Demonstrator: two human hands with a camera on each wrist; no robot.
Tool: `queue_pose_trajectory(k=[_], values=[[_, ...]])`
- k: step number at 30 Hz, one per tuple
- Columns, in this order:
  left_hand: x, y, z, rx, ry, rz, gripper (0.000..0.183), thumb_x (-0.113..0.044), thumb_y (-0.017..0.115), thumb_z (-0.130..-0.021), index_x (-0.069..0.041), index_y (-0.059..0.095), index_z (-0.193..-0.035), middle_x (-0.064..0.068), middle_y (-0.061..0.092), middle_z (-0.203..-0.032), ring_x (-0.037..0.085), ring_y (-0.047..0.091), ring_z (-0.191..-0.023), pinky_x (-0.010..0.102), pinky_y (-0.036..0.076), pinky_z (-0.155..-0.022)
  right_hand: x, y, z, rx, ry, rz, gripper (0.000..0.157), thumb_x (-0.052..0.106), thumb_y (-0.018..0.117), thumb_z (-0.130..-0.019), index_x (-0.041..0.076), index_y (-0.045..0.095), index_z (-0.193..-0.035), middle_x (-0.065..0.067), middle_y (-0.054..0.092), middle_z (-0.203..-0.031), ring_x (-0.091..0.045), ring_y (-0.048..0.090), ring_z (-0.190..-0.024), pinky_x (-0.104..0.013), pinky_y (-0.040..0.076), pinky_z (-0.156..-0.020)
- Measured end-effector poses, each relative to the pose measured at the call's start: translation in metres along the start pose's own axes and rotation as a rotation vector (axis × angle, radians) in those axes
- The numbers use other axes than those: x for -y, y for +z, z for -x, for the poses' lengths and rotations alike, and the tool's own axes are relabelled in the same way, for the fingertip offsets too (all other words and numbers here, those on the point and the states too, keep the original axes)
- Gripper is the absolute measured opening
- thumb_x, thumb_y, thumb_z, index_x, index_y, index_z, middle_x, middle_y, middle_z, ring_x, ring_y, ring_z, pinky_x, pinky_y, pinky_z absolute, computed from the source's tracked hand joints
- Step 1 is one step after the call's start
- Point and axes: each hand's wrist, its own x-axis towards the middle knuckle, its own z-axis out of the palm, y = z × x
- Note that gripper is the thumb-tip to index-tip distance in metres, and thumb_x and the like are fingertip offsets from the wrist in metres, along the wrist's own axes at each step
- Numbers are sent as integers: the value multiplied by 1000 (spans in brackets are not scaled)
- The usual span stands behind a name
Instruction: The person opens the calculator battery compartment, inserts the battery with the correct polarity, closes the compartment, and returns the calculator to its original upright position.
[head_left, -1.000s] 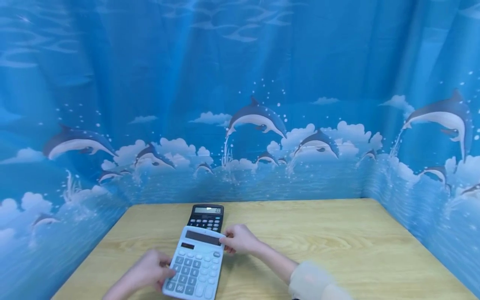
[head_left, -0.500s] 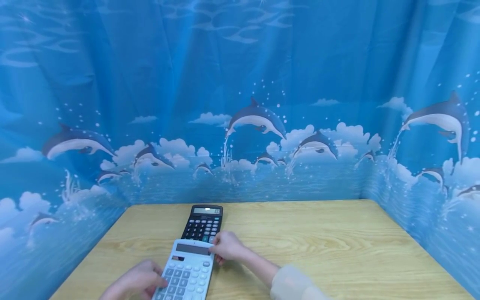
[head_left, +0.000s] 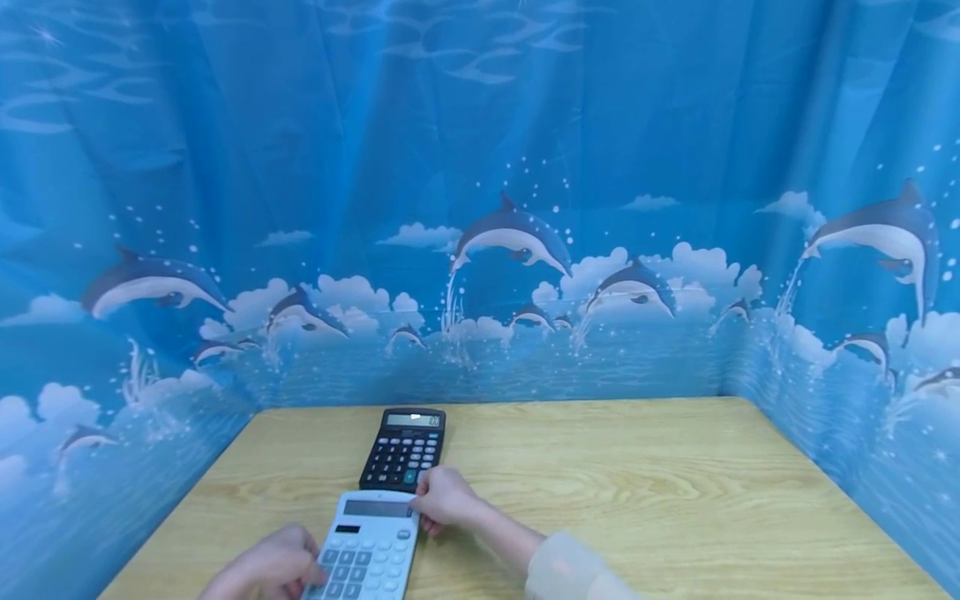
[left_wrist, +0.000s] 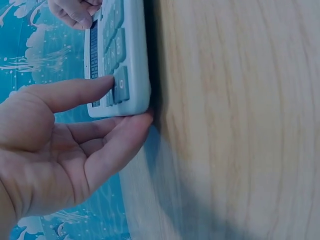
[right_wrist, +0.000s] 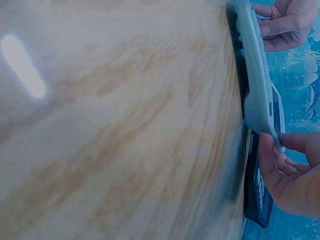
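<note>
Both hands hold a white desk calculator [head_left: 367,554] with grey and white keys, close over the table toward the front left. The left hand [head_left: 273,565] pinches its left edge, thumb on the keys and fingers beneath, as the left wrist view shows of the calculator's side [left_wrist: 132,55]. My right hand [head_left: 447,500] pinches the upper right corner beside the display. Just behind lies a black calculator [head_left: 403,450] on the table, its display lit with digits. In the right wrist view the white calculator's top end [right_wrist: 260,100] stands just above the black one [right_wrist: 257,195].
The wooden table [head_left: 637,492] stretches to the right of the hands. A blue curtain [head_left: 480,167] printed with dolphins and clouds hangs along the back and both sides.
The white calculator has moved toward the person and slightly left in both hands. More of the black calculator now shows; it previously lay partly hidden behind the white one.
</note>
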Motion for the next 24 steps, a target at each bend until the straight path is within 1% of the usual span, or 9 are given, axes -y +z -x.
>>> queue_pose_trajectory(k=[3, 5, 6, 10, 12, 15, 20, 22, 24], values=[[2, 1, -5, -9, -25, -19, 25, -15, 69, -79, 5, 57, -88, 13, 56, -78, 26, 57, -71, 34, 48, -65, 1, 1, 0, 9, 12, -10, 17, 3, 64, -83, 5, 53, -69, -7, 56, -54, -13, 53, -42, -25, 49, -41], [2, 2, -8, -23, -88, -13, 25, -13, 70, -77, 5, 57, -88, 14, 55, -79, 26, 56, -71, 35, 48, -65, 2, 2, 0, 15, 21, -23, 16, 3, 64, -83, 5, 54, -71, -8, 56, -56, -14, 54, -43, -26, 49, -42], [2, 1, -8, -26, -90, -18, 25, -14, 70, -76, 4, 57, -88, 15, 55, -79, 26, 56, -71, 34, 48, -65, 3, 2, 0, 17, 24, -25, 15, 3, 64, -83, 5, 54, -72, -8, 56, -56, -14, 54, -44, -26, 50, -42], [-1, 0, -4, -31, -77, -34, 24, -12, 71, -75, 3, 56, -85, 15, 55, -78, 27, 56, -70, 34, 48, -64, 4, 2, 0, 30, 28, -29, 13, 3, 64, -83, 4, 55, -73, -8, 57, -57, -15, 55, -45, -26, 50, -43], [-2, -1, 0, -22, -28, -53, 24, -13, 70, -76, 4, 54, -84, 14, 55, -76, 26, 56, -70, 34, 49, -63, 4, 1, 1, 31, 29, -26, 13, 3, 64, -83, 5, 55, -74, -8, 57, -57, -15, 55, -45, -26, 50, -43], [-6, -1, 0, -18, -27, -61, 24, -12, 70, -76, 4, 54, -84, 14, 55, -76, 26, 57, -70, 35, 49, -65, 3, 1, 1, 18, 32, -36, 14, 2, 64, -83, 4, 55, -73, -8, 57, -56, -15, 55, -45, -26, 50, -43], [2, -3, -13, -11, -15, -103, 28, -16, 72, -75, 3, 53, -84, 15, 56, -76, 25, 58, -68, 35, 50, -62, 2, 1, 3, 10, 22, 4, 15, 5, 66, -82, 4, 54, -73, -8, 57, -55, -16, 55, -44, -27, 49, -42], [-4, -8, -9, -18, -18, -135, 32, -17, 73, -75, 4, 52, -86, 16, 55, -77, 26, 58, -68, 35, 51, -61, 2, -1, 4, 11, 20, 56, 15, 9, 67, -82, 4, 55, -75, -7, 57, -56, -17, 55, -45, -28, 49, -42], [-16, -15, 0, -37, -10, -160, 34, -17, 74, -75, 6, 52, -87, 16, 54, -77, 27, 58, -69, 35, 53, -59, 3, -6, 7, 7, 18, 115, 16, 15, 67, -82, 4, 57, -78, -6, 56, -56, -16, 53, -45, -27, 47, -42]])
